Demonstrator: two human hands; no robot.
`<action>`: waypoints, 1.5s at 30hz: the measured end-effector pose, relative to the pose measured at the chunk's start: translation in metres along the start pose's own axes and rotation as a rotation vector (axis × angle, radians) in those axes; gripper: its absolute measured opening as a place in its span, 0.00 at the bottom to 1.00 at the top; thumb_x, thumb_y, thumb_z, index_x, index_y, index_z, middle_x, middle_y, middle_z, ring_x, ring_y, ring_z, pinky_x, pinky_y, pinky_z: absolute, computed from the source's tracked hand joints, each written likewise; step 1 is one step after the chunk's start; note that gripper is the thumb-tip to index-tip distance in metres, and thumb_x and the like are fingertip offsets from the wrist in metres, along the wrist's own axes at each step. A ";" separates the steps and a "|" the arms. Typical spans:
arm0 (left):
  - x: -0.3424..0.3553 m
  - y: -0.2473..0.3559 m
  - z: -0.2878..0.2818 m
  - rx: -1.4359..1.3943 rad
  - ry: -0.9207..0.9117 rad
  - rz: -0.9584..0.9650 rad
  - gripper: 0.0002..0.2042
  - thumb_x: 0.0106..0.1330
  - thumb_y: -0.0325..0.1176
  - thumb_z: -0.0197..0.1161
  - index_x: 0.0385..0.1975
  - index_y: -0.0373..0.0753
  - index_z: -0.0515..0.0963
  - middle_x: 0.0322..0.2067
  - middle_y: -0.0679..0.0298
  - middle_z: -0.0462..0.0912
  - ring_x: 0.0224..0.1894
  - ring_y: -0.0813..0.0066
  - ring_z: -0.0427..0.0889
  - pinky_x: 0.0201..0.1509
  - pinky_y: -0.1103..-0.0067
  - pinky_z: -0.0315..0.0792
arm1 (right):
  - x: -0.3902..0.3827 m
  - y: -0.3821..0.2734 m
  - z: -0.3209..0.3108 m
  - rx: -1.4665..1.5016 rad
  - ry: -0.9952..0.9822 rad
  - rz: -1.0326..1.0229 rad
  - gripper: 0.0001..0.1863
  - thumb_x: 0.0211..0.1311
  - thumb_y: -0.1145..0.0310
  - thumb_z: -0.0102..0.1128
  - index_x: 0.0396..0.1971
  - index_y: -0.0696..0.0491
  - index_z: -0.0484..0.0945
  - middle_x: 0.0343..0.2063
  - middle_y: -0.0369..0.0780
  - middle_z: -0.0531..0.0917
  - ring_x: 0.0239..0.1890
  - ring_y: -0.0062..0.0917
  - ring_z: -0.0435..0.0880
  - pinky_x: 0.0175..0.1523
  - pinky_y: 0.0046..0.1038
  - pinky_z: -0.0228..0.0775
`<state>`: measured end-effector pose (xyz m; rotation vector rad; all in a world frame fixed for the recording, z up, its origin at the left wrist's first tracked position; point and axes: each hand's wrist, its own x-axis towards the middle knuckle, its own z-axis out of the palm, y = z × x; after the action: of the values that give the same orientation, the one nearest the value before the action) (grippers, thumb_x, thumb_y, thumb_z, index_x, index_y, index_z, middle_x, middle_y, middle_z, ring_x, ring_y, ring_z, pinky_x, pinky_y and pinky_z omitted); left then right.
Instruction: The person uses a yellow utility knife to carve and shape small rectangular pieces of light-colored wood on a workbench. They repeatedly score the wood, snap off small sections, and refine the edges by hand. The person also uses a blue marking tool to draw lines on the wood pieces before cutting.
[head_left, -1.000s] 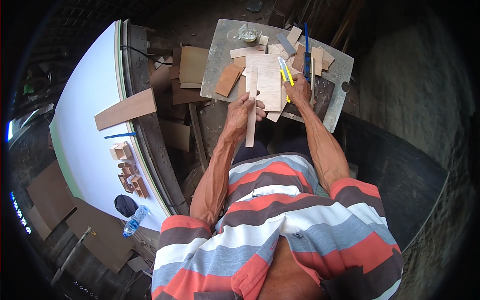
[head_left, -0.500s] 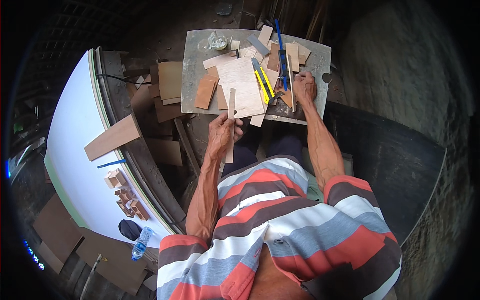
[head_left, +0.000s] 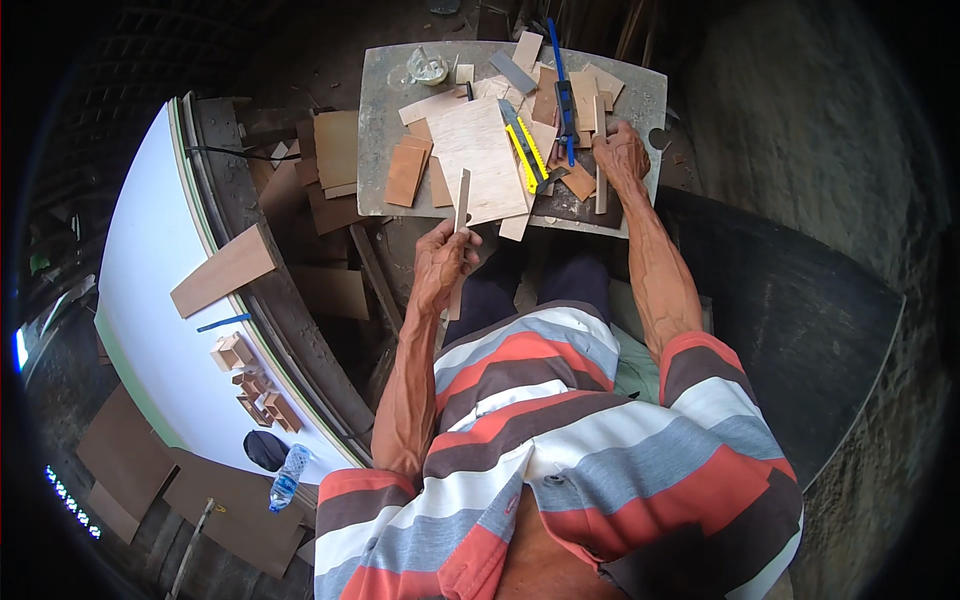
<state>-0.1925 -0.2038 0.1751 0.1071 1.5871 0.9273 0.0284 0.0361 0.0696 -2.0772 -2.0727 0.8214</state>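
Observation:
My left hand (head_left: 441, 262), below the near edge of the small worktable (head_left: 385, 120), is closed around a thin wooden strip (head_left: 461, 200) that points upward. At the table's right side, my right hand (head_left: 624, 157) has curled fingers on another narrow wooden strip (head_left: 601, 190). Between the hands lie a pale plywood sheet (head_left: 465, 150) and a yellow utility knife (head_left: 526, 150) with its grey blade end pointing away. Left of my right hand is a long blue tool (head_left: 563, 95) with a dark block on it. Small brown wood pieces (head_left: 405, 172) lie beside the plywood.
A clear cup (head_left: 428, 68) holding pale stuff stands at the table's far left. On the left, a white panel (head_left: 165, 290) carries a wooden board (head_left: 225, 270), small wooden box parts (head_left: 268, 405) and a plastic bottle (head_left: 289, 478). A dark board (head_left: 780, 320) leans at right.
The strip at my right hand has turned from edge-on to showing its flat face, and that hand has shifted slightly right. The left strip has turned more edge-on. The view has shifted slightly.

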 end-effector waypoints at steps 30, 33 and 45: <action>0.003 -0.011 0.004 -0.013 -0.003 0.005 0.16 0.71 0.32 0.57 0.54 0.29 0.74 0.27 0.68 0.79 0.21 0.85 0.73 0.23 0.86 0.64 | -0.057 -0.043 0.021 -0.236 0.273 -0.168 0.14 0.50 0.60 0.64 0.35 0.49 0.85 0.46 0.44 0.73 0.52 0.43 0.70 0.51 0.45 0.70; 0.005 -0.015 0.000 0.013 0.002 0.017 0.16 0.71 0.34 0.57 0.52 0.30 0.76 0.26 0.68 0.79 0.21 0.85 0.73 0.23 0.85 0.63 | -0.049 -0.052 0.023 -0.130 0.117 -0.133 0.15 0.51 0.59 0.62 0.36 0.52 0.86 0.40 0.47 0.80 0.47 0.46 0.78 0.49 0.44 0.72; 0.007 -0.012 -0.007 0.010 0.001 0.082 0.13 0.72 0.41 0.58 0.42 0.37 0.81 0.23 0.70 0.77 0.19 0.85 0.69 0.22 0.85 0.61 | -0.028 -0.075 0.036 -0.027 -0.098 0.190 0.19 0.50 0.64 0.54 0.34 0.64 0.85 0.38 0.57 0.85 0.45 0.50 0.85 0.50 0.42 0.76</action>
<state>-0.1956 -0.2117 0.1615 0.1800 1.5977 0.9832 -0.0525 0.0036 0.0796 -2.3213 -1.9642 0.9437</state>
